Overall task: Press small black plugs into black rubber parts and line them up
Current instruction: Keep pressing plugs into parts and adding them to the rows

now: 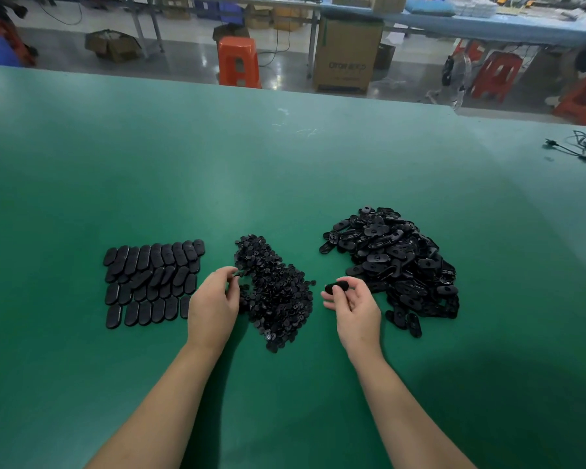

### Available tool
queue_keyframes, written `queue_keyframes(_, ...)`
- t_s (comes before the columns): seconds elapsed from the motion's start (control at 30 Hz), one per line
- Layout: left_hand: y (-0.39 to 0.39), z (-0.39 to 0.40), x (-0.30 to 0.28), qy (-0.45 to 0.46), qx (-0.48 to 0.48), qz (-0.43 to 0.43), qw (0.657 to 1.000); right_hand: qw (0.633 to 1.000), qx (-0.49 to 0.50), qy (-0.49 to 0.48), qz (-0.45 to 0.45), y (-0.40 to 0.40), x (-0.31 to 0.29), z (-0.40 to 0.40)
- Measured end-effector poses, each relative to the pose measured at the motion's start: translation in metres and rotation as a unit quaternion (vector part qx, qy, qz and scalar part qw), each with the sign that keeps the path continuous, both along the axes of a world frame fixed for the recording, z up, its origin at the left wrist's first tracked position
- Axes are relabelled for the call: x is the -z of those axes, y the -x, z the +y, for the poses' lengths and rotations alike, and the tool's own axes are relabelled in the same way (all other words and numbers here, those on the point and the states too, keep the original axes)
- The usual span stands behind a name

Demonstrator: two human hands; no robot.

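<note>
A single oval black rubber part [337, 286] is pinched between the thumb and curled fingers of the right hand [356, 308], held just above the green table [285, 170] with its long side running across. Directly to the right of that grip, and reaching away from it toward the far side, a large loose heap of rubber parts [396, 262] is spread on the table, its nearest pieces just beside the knuckles. To the left of the grip, between the two hands, a pile of small plugs [274, 292] is heaped in a long streak. The left hand [214, 306] is placed at the left edge of that pile, fingers curled inward with the tips meeting at the plugs; whether one plug is actually pinched there cannot be told, since black lies on black. Further left of that hand, finished parts [153, 282] are laid flat in four rows, side by side and partly overlapping, the nearest end of the rows hidden behind the back of the hand. No tray or box is seen on the table; everything is lying loose on the mat. Well beyond the far edge, a cardboard box [347, 52] and an orange stool [238, 60] are seen on the floor.
</note>
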State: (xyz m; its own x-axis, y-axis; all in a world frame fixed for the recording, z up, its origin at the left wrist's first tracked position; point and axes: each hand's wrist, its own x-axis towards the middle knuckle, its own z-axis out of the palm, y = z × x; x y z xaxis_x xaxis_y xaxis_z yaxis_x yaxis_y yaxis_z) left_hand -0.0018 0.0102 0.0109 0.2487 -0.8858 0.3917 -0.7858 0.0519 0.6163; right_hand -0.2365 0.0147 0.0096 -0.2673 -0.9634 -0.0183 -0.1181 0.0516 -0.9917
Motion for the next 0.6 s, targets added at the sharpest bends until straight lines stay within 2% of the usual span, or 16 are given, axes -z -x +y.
queue_keyframes(0.13,0.017,0.000,-0.012,-0.025,0.001,0.060,0.998,1.000,0.000,-0.004,-0.022,0.000,0.000,-0.001)
queue_keyframes(0.3,0.080,-0.001,-0.032,-0.067,0.061,0.238,0.967,0.999,0.008,-0.010,-0.042,0.000,-0.001,-0.003)
queue_keyframes(0.43,0.117,-0.005,-0.034,-0.121,0.106,0.228,0.960,0.999,0.020,-0.006,-0.028,0.002,0.001,-0.002)
queue_keyframes(0.6,0.130,-0.005,-0.029,-0.158,0.093,0.220,0.958,1.000,0.009,-0.023,0.017,0.006,0.008,-0.005)
